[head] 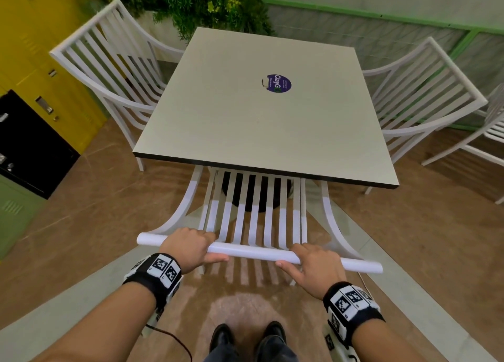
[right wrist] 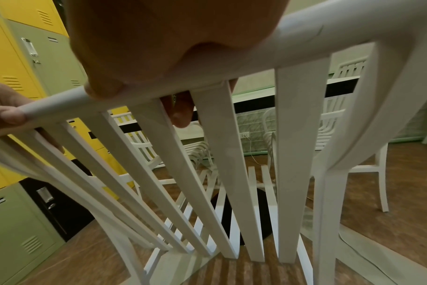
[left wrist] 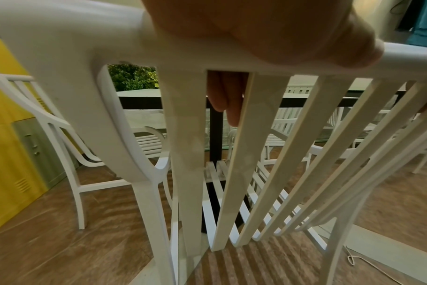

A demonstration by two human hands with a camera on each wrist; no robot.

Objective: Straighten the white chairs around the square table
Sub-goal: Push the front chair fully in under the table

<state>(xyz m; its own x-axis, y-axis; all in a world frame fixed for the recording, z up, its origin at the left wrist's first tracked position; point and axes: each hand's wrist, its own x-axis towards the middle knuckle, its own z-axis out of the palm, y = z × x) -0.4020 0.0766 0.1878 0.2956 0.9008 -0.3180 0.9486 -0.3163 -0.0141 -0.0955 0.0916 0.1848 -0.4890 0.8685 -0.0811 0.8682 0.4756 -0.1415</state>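
The square table [head: 259,121] stands in the middle of the head view. The near white chair has its seat under the table's front edge and its top rail [head: 253,252] close to me. My left hand [head: 212,248] grips the rail's left part, fingers over the far side and thumb beneath. My right hand [head: 293,256] grips the right part the same way. In the left wrist view the left hand [left wrist: 256,34] wraps the rail, its fingers [left wrist: 224,100] showing between slats. The right hand [right wrist: 171,48] curls round the rail too. A left chair [head: 109,61] and a right chair [head: 425,88] flank the table.
Yellow and green lockers [head: 41,47] and a black cabinet [head: 30,143] line the left side. Plants [head: 196,4] stand behind the table. Another white chair [head: 491,132] sits at the far right. A thin cable [left wrist: 354,258] lies on the brown floor by the chair's right leg.
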